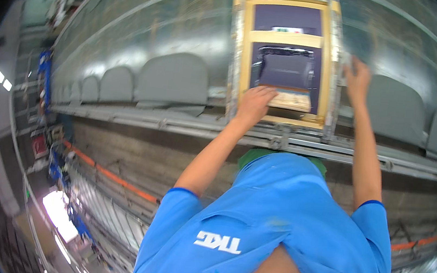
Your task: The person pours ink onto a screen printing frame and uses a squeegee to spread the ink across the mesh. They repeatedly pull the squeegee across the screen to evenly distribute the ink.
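Note:
A rectangular screen-printing frame (233, 51), edged with yellow tape around purple mesh (287, 18), lies across the long table in front of me. Dark, glossy ink (286, 68) covers the middle of its lower opening. Below the ink sits a wooden squeegee (291, 101), and my left hand (256, 104) grips its left end. Just outside the frame's right side is my right hand (358, 81), its fingers apart and somewhat blurred. Whether those fingertips touch the frame's edge I cannot tell.
Grey rounded panels (173, 81) line the table on both sides of the frame. A metal rail (187, 125) runs along the table's near edge, between it and my body. Orange bars (115, 177) and another rack of equipment stand behind me.

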Tool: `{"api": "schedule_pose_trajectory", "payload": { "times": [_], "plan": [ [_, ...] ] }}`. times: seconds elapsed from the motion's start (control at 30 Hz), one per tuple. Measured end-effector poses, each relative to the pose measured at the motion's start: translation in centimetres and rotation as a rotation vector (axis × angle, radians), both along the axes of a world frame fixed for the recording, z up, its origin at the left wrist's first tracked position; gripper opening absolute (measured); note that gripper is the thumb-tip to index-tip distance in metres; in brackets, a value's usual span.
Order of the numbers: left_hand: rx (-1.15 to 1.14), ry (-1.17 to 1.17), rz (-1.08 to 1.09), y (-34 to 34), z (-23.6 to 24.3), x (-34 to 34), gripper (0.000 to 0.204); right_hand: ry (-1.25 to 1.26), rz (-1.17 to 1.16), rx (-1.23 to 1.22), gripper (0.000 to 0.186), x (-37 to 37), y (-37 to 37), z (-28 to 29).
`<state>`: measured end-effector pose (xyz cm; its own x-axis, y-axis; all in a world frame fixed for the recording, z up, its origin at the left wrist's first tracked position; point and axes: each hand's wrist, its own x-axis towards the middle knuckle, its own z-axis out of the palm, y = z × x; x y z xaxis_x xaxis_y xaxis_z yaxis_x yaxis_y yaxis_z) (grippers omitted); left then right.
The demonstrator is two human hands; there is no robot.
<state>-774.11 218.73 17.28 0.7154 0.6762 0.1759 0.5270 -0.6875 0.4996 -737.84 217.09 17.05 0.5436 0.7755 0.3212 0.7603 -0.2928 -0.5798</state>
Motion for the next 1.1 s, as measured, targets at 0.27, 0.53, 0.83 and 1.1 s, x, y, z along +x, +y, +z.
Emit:
{"api": "schedule_pose_trajectory", "payload": {
  "times": [0.27,0.53,0.83,1.1],
  "plan": [
    [0.061,-0.062,0.074,-2.7,-1.5,0.1,0.052,0.388,-0.073,0.05,0.036,1.9,4.8,-6.1],
    [0.086,0.0,0.094,-4.0,-1.9,0.5,0.054,0.191,0.071,-0.006,0.044,3.3,4.0,-5.7],
    [0.11,0.002,0.001,-4.5,-0.7,-1.5,0.061,0.156,0.096,0.079,0.03,-2.9,-8.2,2.5],
    [0.001,0.023,-0.178,-7.4,1.3,-4.4,0.063,0.296,-0.115,0.011,0.022,-8.4,-19.5,2.1]
  ]
}}
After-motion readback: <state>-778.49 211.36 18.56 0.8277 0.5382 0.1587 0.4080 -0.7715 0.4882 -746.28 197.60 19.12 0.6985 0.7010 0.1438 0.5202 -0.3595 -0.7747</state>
